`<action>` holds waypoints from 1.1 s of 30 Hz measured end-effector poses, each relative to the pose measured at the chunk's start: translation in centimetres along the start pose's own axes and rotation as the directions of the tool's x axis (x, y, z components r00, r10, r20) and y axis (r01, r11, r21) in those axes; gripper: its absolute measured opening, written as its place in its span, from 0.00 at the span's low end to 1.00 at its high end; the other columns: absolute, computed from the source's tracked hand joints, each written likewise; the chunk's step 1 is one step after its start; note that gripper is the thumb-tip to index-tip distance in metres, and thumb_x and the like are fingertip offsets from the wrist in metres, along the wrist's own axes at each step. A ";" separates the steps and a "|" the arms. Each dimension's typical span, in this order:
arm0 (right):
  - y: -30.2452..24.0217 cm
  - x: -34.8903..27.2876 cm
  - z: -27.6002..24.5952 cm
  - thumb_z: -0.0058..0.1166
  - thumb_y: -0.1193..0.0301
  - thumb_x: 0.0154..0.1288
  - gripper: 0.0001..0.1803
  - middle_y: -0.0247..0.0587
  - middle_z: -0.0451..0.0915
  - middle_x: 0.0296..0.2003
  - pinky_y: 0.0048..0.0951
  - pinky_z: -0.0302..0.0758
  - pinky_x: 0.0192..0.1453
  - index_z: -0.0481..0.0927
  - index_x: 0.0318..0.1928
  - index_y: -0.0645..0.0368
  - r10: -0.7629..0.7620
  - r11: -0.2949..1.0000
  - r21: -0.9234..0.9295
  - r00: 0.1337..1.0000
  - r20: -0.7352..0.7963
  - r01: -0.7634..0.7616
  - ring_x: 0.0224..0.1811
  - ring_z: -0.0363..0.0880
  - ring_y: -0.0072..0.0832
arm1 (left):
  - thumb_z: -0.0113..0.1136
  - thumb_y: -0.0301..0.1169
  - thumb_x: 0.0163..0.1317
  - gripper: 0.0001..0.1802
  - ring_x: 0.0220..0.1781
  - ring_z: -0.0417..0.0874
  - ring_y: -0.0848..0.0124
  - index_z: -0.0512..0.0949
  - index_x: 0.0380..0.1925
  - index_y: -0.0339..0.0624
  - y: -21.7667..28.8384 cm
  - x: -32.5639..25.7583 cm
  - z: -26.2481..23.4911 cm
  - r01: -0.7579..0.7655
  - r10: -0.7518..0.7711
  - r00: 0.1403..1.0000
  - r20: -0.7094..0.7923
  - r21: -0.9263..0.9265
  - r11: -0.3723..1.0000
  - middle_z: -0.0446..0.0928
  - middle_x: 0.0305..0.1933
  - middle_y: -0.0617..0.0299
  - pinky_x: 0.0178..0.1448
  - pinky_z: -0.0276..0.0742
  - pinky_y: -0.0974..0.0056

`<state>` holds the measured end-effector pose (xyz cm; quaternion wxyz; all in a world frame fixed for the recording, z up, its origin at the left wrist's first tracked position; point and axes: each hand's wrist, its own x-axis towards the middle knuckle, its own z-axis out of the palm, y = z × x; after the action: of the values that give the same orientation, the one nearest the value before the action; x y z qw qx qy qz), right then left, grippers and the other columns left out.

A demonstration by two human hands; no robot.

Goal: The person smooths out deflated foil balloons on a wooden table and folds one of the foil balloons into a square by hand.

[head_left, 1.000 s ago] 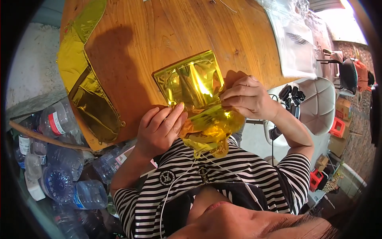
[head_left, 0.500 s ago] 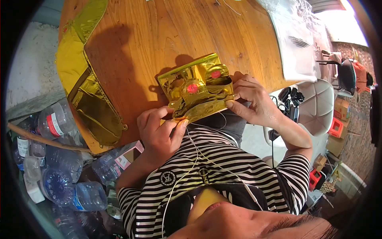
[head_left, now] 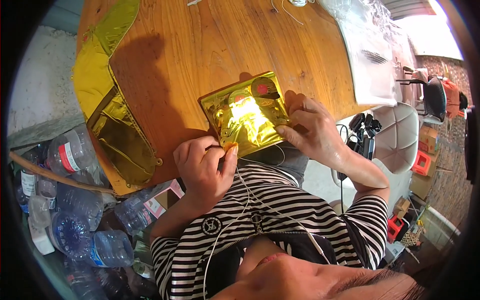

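A small, shiny gold foil packet (head_left: 250, 120) with red round spots lies at the table's near edge, strong light glaring off its middle. My left hand (head_left: 202, 165) pinches its near left corner between thumb and fingers; a bit of orange shows at the fingertips. At the packet's right edge is my right hand (head_left: 315, 130), its thumb on top and its other fingers partly hidden at the far side. To the left lies a longer gold foil piece (head_left: 122, 135) with a dark opening and a row of small dots along its edge, touched by neither hand.
The wooden table (head_left: 200, 45) carries clear plastic sheets (head_left: 375, 60) at its right. Empty plastic bottles (head_left: 75, 232) crowd the floor at the left beside a wooden stick (head_left: 60, 172). A padded chair (head_left: 395, 132) stands at the right. White earphone cords (head_left: 245, 192) hang over my striped top.
The packet has gone from bunched and gaping to flatter, its upper layer now spread and catching the light. My right hand has shifted slightly down and left along its edge.
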<state>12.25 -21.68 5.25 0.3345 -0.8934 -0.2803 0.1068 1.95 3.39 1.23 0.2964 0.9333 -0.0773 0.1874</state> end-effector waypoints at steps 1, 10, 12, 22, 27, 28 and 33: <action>-0.1 0.1 0.0 0.71 0.66 0.63 0.17 0.46 0.76 0.38 0.39 0.75 0.48 0.81 0.30 0.68 0.013 1.000 -0.020 1.000 0.020 -0.013 0.43 0.78 0.42 | 0.76 0.33 0.54 0.13 0.42 0.77 0.59 0.77 0.27 0.47 0.1 0.0 0.0 0.013 -0.013 1.000 -0.001 0.010 1.000 0.78 0.40 0.64 0.51 0.67 0.52; -0.6 0.0 0.4 0.71 0.63 0.62 0.15 0.44 0.76 0.40 0.42 0.76 0.49 0.83 0.31 0.63 0.039 0.988 -0.146 0.997 -0.067 -0.048 0.43 0.77 0.43 | 0.76 0.34 0.54 0.14 0.41 0.76 0.60 0.76 0.24 0.48 0.2 0.3 0.0 0.045 -0.045 0.999 0.010 0.037 0.998 0.77 0.38 0.66 0.50 0.67 0.53; -0.5 -0.1 0.6 0.72 0.64 0.61 0.16 0.45 0.77 0.41 0.41 0.77 0.50 0.83 0.31 0.64 0.049 0.989 -0.134 0.996 -0.070 -0.058 0.45 0.78 0.43 | 0.76 0.34 0.54 0.14 0.41 0.76 0.60 0.75 0.24 0.49 0.1 0.4 0.1 0.050 -0.050 0.999 0.013 0.034 0.998 0.77 0.38 0.66 0.50 0.67 0.53; -0.1 -0.5 1.4 0.76 0.66 0.56 0.17 0.44 0.77 0.42 0.40 0.77 0.50 0.80 0.29 0.62 0.056 0.988 -0.135 0.991 -0.122 -0.073 0.46 0.78 0.43 | 0.78 0.34 0.53 0.17 0.39 0.76 0.61 0.73 0.22 0.50 0.2 0.1 0.5 0.049 -0.047 0.999 -0.024 0.067 0.997 0.76 0.36 0.67 0.49 0.66 0.54; 0.0 -0.4 1.5 0.76 0.66 0.55 0.17 0.44 0.77 0.43 0.40 0.77 0.50 0.79 0.29 0.62 0.060 0.988 -0.134 0.991 -0.120 -0.076 0.46 0.78 0.43 | 0.78 0.35 0.53 0.18 0.39 0.76 0.60 0.72 0.23 0.51 0.2 0.0 0.5 0.030 -0.027 0.999 -0.030 0.099 0.995 0.76 0.36 0.67 0.49 0.66 0.54; 0.1 -0.4 1.5 0.76 0.66 0.55 0.17 0.44 0.77 0.43 0.40 0.77 0.50 0.79 0.29 0.62 0.058 0.987 -0.143 0.992 -0.116 -0.075 0.46 0.78 0.43 | 0.78 0.35 0.54 0.17 0.40 0.76 0.60 0.74 0.25 0.50 0.2 -0.2 0.5 0.042 -0.040 0.999 -0.022 0.116 0.992 0.77 0.38 0.66 0.50 0.67 0.53; 0.2 -0.3 1.5 0.76 0.67 0.54 0.16 0.44 0.77 0.43 0.40 0.77 0.51 0.79 0.30 0.62 0.051 0.988 -0.139 0.991 -0.120 -0.068 0.47 0.78 0.43 | 0.74 0.45 0.61 0.17 0.50 0.79 0.60 0.81 0.41 0.47 -0.1 -0.5 0.9 -0.005 0.031 0.989 -0.143 0.178 0.984 0.81 0.52 0.62 0.60 0.70 0.50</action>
<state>11.50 -21.21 3.96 0.2819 -0.9277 -0.2405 0.0444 1.82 3.00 0.34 0.2151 0.9392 -0.0472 0.2636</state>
